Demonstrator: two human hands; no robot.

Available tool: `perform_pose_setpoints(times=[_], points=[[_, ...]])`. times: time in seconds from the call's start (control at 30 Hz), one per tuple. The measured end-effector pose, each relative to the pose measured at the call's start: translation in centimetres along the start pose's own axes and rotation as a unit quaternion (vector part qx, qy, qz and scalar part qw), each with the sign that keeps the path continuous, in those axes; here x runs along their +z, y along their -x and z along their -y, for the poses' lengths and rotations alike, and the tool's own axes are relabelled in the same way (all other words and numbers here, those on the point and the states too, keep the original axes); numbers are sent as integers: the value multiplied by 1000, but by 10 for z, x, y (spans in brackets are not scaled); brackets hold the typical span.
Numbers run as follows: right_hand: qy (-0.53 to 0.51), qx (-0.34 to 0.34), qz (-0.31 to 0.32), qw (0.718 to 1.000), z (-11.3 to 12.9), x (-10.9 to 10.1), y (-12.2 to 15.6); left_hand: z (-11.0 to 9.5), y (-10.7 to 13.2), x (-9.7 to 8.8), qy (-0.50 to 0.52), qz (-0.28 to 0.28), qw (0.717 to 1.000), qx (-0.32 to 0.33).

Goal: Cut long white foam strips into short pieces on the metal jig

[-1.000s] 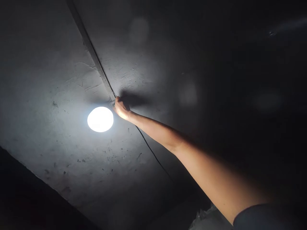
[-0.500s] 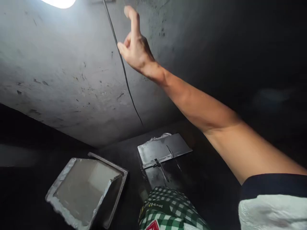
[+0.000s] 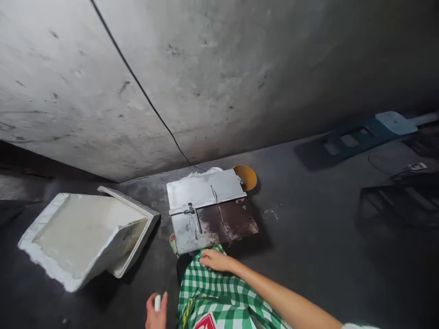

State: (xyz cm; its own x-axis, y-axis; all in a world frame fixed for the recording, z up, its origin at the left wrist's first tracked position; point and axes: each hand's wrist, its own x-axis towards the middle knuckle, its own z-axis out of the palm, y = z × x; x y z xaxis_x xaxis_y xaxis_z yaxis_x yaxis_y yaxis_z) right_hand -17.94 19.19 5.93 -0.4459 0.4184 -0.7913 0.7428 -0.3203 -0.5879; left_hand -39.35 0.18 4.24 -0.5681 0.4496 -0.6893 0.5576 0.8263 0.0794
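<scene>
My left hand (image 3: 157, 313) is at the bottom edge, its fingers closed around a short white stick (image 3: 157, 302) whose exact kind is unclear. My right hand (image 3: 216, 260) lies over the green-and-white checked apron (image 3: 206, 288), fingers curled in against the cloth at its upper edge. Just beyond that hand stands a low bench saw (image 3: 209, 205). Its top is grey metal at the back and stained dark brown at the front, with a thin blade slot and a metal guide bar.
A white foam box (image 3: 68, 237) leans at the left with its foam lid (image 3: 137, 242) against it. Behind the saw is a yellow bowl (image 3: 247, 177). A black cable (image 3: 147, 98) runs down the concrete wall (image 3: 212, 82). A blue plastic chair (image 3: 363, 137) stands at right.
My right arm has come down from its raised position near the lamp to the apron. My left hand has come into view. The lamp has left the picture, and the floor looks brighter.
</scene>
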Motion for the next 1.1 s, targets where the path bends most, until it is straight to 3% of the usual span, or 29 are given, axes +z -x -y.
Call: perform_pose_setpoints(times=[0.1,0.23,0.3,0.37,0.47,0.6,0.77,0.93,1.1], points=[[-142,9,-12,990,-36,20,3,-76,-6,27,-46,98,988,109],[-372,-20,-93,923,-71,9,-22,-185,-18,58,-166,131,935,285],[-420,-16,-140,897,-92,-12,-41,-223,-33,73,-184,76,906,374],[-466,-7,-212,859,-115,-39,-63,-245,-54,85,-169,-20,870,463],[-516,3,-308,799,-144,-76,-96,-253,-90,99,-119,-124,853,492],[-540,15,-328,775,-163,-97,-134,-244,-124,110,-97,-181,877,434],[-581,21,-296,758,-149,-87,-166,-251,-144,113,-151,-204,854,454],[-625,30,-268,733,-134,-74,-177,-266,-166,114,-167,-198,843,472],[-620,46,-245,744,-130,-67,-180,-267,-184,115,-168,-201,841,474]])
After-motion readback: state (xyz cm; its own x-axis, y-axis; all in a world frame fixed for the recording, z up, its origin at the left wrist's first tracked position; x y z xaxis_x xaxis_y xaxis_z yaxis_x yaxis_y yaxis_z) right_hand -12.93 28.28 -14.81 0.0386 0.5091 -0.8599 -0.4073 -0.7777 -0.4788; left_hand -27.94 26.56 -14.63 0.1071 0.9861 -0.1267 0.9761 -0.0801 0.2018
